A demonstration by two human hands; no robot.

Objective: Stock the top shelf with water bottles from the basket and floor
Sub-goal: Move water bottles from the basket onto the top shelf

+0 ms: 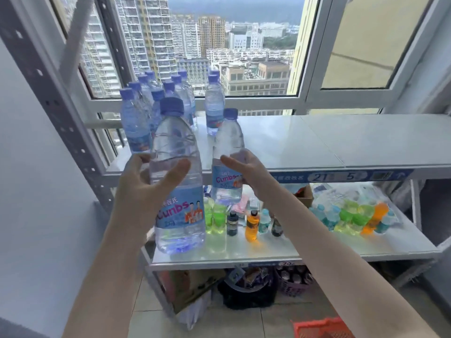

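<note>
The left hand grips a large clear water bottle with a blue cap, thumb on the near side and fingers curled round the far side, just above its blue label. The right hand grips a second water bottle of the same kind at mid-body, just to the right of the first. Both bottles are roughly upright and held in the air in front of the front edge of the top shelf, with their bases lower than that edge.

Beyond the left hand, at the back left end of the top shelf, stands a tight cluster of blue-capped bottles. One more bottle stands a little apart from it, behind the bottle in the right hand. To the right of the right hand the shelf surface runs on towards the window.

Below the hands, the lower shelf carries small green bottles, an orange bottle and, further right, a wrapped pack of coloured bottles. On the floor beneath are a purple basket and, nearer, below the right forearm, the corner of an orange-red basket.
</note>
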